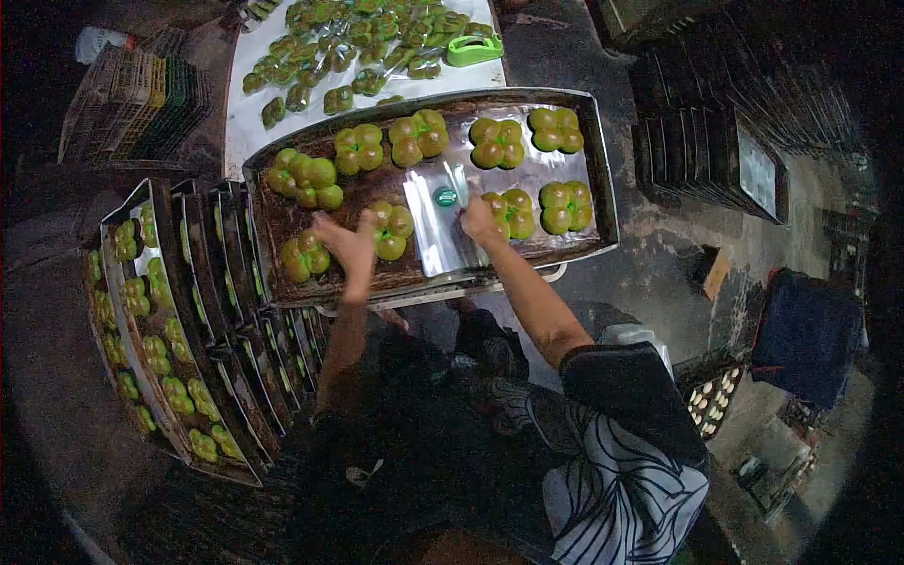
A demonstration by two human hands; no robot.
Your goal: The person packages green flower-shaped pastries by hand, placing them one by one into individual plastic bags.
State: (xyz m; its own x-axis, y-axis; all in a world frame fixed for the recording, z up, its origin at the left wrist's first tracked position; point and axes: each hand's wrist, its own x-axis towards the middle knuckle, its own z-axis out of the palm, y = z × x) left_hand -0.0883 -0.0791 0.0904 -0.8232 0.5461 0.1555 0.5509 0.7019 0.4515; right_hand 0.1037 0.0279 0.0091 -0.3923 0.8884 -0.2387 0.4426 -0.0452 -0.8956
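Observation:
A dark-rimmed baking tray [605,160] lies in front of me, holding several clusters of green-brown bread buns [419,137]. My left hand [348,247] hovers over the tray's left half with fingers and thumb spread. It is between a bun cluster [301,258] on its left and another cluster [393,237] on its right, and holds nothing that I can see. Clear plastic with a round green label, a bag [435,231], lies over the tray's middle. My right hand [478,218] is closed on its right edge, beside a bun cluster [516,215].
Beyond the tray, a white table [247,122] carries many bagged buns [367,47] and a bright green tape dispenser [474,50]. Trays of buns [155,320] stand in a rack to my left. Stacked crates [141,99] are at far left, more trays [697,151] at right.

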